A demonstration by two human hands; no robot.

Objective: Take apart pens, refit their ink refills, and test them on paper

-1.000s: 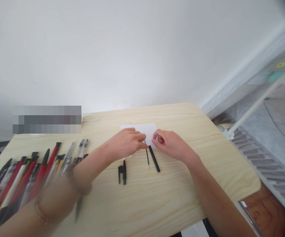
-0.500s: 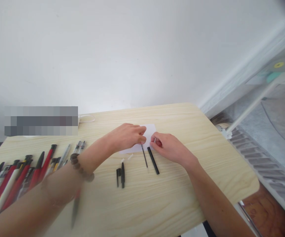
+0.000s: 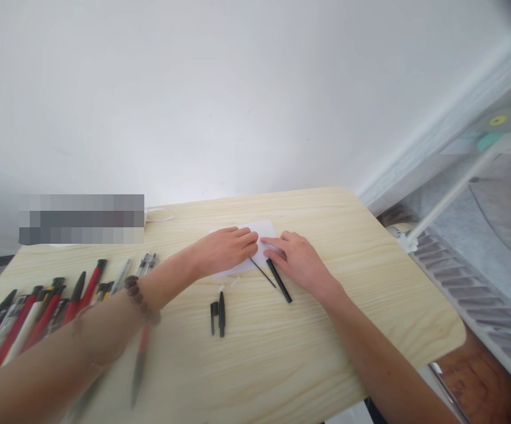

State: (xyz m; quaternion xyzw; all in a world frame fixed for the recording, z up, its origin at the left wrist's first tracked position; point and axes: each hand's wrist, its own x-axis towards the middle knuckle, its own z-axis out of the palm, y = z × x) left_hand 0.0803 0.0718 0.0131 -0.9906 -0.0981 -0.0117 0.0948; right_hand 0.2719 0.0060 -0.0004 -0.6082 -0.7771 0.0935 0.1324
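My left hand point(image 3: 231, 247) is over the white paper point(image 3: 264, 228), its fingers curled together around the upper end of a thin black pen refill point(image 3: 264, 274). That end is hidden under the fingers; the rest slants down to the right. My right hand point(image 3: 297, 259) is just to the right, thumb and forefinger apart with nothing between them. Its thumb is close to the top of a black pen barrel point(image 3: 279, 282) lying on the table. Nearer me lie a black pen cap point(image 3: 213, 317), a tapered black pen part point(image 3: 222, 315) and small whitish bits point(image 3: 236, 281).
Several red, white, black and clear pens point(image 3: 52, 312) lie in a row on the left of the wood-grain table point(image 3: 326, 365), partly behind my left forearm. A red and grey pen point(image 3: 140, 365) is under the forearm. A blurred-out object point(image 3: 82, 219) stands at the back left.
My right hand has opened its thumb and forefinger and moved slightly left over the paper. The refill's lower end has swung up and right, closer to the barrel.
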